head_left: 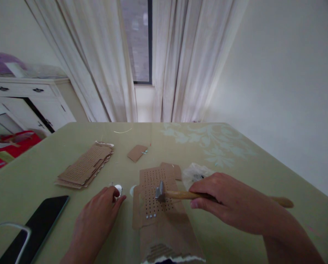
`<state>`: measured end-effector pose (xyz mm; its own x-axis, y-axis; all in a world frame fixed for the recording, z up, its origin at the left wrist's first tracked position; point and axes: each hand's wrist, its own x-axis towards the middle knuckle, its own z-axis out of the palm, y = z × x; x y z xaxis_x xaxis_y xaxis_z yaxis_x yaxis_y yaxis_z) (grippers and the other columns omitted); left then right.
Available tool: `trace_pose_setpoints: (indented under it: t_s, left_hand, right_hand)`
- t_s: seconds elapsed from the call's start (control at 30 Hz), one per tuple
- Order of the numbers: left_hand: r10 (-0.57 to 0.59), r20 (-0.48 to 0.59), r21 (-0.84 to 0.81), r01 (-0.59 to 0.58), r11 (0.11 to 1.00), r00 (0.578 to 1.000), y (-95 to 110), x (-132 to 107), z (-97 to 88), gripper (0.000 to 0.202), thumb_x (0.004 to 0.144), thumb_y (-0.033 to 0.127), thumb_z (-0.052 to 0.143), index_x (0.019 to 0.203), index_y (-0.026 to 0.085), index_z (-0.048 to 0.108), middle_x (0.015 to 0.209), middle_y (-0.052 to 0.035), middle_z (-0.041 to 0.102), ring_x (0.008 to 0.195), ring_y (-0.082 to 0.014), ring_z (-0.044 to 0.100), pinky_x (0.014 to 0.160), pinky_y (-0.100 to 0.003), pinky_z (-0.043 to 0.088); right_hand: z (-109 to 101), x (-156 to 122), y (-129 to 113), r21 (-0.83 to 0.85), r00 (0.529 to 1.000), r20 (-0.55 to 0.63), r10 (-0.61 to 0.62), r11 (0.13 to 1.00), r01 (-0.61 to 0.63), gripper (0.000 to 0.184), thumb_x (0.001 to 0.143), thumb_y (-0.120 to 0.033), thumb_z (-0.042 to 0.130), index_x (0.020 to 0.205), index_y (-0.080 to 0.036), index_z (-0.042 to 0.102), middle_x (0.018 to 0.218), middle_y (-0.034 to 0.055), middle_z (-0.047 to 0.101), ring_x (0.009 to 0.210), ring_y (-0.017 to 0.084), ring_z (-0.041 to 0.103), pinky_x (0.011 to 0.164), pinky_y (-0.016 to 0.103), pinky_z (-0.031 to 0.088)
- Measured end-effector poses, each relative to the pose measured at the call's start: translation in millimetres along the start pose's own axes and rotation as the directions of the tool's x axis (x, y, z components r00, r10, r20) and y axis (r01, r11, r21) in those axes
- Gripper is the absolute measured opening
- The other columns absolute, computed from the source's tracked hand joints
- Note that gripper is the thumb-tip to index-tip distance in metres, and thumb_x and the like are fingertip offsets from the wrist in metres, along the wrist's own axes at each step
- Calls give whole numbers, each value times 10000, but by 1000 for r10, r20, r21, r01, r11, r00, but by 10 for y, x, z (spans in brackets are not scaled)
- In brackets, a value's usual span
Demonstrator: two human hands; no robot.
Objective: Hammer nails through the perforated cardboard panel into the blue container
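Observation:
My right hand (216,194) is closed around the wooden handle of a hammer (177,195). The hammer's metal head is over a cardboard sheet (169,229) punched with rows of small holes and torn at its near end. Several pale round studs (150,216) sit near the lower left of the hole grid. Left of the sheet, my left hand (103,209) has its fingers curled at a small white round thing (118,189). Whatever lies between those fingertips is hidden.
A stack of perforated cardboard (84,165) lies at the left, above a dark tablet-like device (37,227) with a white cable (23,227). A small cardboard piece (137,153) is farther back. A clear plastic bag (195,171) with dark bits lies behind my right hand.

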<state>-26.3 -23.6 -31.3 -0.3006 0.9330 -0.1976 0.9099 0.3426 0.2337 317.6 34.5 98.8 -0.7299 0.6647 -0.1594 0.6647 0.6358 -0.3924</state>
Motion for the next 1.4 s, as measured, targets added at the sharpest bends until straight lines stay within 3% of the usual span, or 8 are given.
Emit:
trace_pose_setpoints:
  t_s: [0.33,0.6,0.7,0.8,0.87,0.93,1.1,1.4]
  left_hand:
    - [117,-22,26,-117,993,993,-29,61,148,262,1068,231,410,971,206,652,1048,-127,765,1005,-311,738,887,-423,492]
    - [196,-219,-82,-218,972,956,-15,34,198,345,1064,341,302,916,230,593,1008,-167,731,1008,-361,692,947,-515,520]
    - [167,-316,-204,-239,949,934,57,18,155,398,1093,455,337,1127,201,642,1066,-130,748,993,-309,718,919,-452,563]
    - [209,-422,-476,-412,777,882,168,-83,134,398,1097,512,464,1264,224,681,1095,-74,762,979,-238,742,864,-339,597]
    - [231,-438,-636,-482,603,869,243,-184,153,307,1088,489,556,1144,246,735,981,-30,766,866,-195,739,751,-266,598]
    - [255,-401,-708,-474,523,880,302,-279,187,267,1077,473,613,1039,251,757,869,-1,759,721,-164,701,624,-224,569]
    - [390,-388,-620,-550,560,835,393,-385,216,166,1028,405,723,989,284,830,830,18,785,670,-146,681,651,-217,572]
    - [438,-441,-520,-621,587,783,451,-385,235,133,1020,372,737,962,307,838,822,23,787,664,-154,661,633,-224,543]
  right_hand:
    - [-6,13,-6,0,1000,-12,-11,1000,11,281,1127,-408,641,969,-221,780,870,19,776,828,218,718,746,323,418]
    - [-15,4,27,1,1000,-4,9,1000,-9,271,1123,-413,647,1034,-222,818,912,48,796,873,248,729,774,343,436]
    - [-5,12,38,-11,1000,12,19,1000,-19,270,1122,-412,652,1022,-220,814,911,44,788,881,251,723,778,344,435]
    - [2,19,46,-21,1000,19,25,999,-25,238,1110,-384,673,1007,-215,806,915,40,782,888,249,717,775,337,432]
    - [2,24,49,-15,1000,20,24,1000,-24,229,1108,-373,675,1005,-213,802,913,35,778,891,243,715,776,331,434]
    - [-1,29,49,-4,1000,14,22,1000,-22,233,1109,-373,673,994,-214,799,909,29,774,892,235,713,776,325,437]
    - [-5,38,52,5,1000,9,23,1000,-23,239,1102,-380,676,990,-218,810,907,30,777,877,231,710,769,328,442]
    - [-35,54,10,12,999,18,37,999,-37,229,1091,-355,687,964,-216,817,871,31,773,858,232,714,756,317,440]
